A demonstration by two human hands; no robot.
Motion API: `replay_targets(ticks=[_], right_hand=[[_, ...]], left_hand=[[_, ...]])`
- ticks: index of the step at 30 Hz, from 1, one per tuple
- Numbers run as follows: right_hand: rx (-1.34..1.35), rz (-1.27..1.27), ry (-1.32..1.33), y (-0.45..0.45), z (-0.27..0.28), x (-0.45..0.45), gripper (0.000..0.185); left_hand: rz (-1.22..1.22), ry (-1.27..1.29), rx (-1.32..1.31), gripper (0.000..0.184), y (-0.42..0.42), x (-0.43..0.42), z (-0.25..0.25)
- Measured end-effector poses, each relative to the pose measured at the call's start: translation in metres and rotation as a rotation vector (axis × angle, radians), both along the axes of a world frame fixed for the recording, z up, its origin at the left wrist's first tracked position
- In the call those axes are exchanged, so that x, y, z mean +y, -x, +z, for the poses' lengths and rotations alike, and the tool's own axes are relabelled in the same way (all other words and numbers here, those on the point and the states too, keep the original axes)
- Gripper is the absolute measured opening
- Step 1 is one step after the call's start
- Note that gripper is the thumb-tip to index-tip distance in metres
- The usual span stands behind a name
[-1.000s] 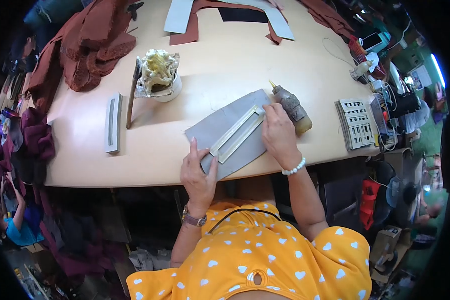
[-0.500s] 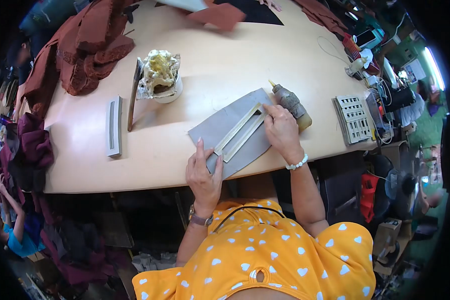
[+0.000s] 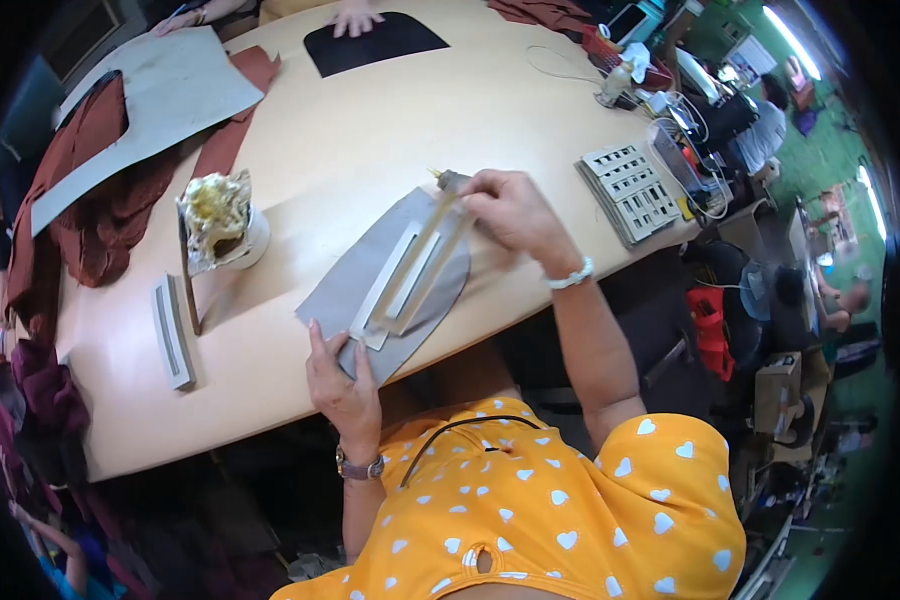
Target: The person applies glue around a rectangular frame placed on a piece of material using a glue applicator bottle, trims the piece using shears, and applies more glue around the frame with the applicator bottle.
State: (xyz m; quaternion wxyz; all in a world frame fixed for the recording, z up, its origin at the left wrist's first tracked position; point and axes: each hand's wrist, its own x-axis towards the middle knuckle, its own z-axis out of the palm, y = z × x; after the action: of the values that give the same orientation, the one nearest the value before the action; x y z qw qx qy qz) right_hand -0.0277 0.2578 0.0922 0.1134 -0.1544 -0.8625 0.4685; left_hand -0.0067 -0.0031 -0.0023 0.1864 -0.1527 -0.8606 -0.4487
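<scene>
A grey flat panel (image 3: 340,285) with a rounded edge lies near the table's front edge. On it rests a pale slotted frame (image 3: 382,290). My right hand (image 3: 515,215) pinches the upper end of a tan slotted frame (image 3: 438,270), blurred and tilted above the pale one. Fingers apart, my left hand (image 3: 342,390) touches the panel's lower corner by the pale frame's end. Behind my right hand, a squeeze bottle (image 3: 452,181) is mostly hidden.
At left stand a crusted white pot (image 3: 255,240), a stick (image 3: 188,285) and a slotted grey strip (image 3: 173,330). Slotted frames (image 3: 632,195) are stacked at right. Across the table, another person's hand (image 3: 357,18) rests on a black panel (image 3: 375,45); a large grey sheet (image 3: 185,75) covers rust-coloured pieces.
My right hand has raised the tan frame off the panel, exposing the pale frame below. My left hand's fingers have opened slightly. The view has turned, and the large grey sheet now lies far left.
</scene>
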Motion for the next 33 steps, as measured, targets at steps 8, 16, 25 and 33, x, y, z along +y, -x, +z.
replay_targets(ticks=[8, 16, 25, 33], right_hand=[[0.019, -0.473, 0.130, -0.116, 0.035, 0.198, 0.018], [-0.080, -0.756, 0.249, -0.181, 0.008, 0.307, 0.007], [-0.121, -0.790, 0.251, -0.180, -0.011, 0.317, 0.008], [-0.141, -0.749, -0.609, -0.161, -0.038, 0.320, 0.025]], left_hand=[[-0.011, 0.041, 0.026, 0.058, 0.000, 0.002, 0.003], [0.007, 0.040, -0.035, 0.060, -0.001, 0.002, -0.001], [0.016, -0.008, -0.058, 0.058, -0.001, 0.004, -0.003], [-0.004, -0.027, -0.039, 0.057, 0.000, 0.002, -0.007]])
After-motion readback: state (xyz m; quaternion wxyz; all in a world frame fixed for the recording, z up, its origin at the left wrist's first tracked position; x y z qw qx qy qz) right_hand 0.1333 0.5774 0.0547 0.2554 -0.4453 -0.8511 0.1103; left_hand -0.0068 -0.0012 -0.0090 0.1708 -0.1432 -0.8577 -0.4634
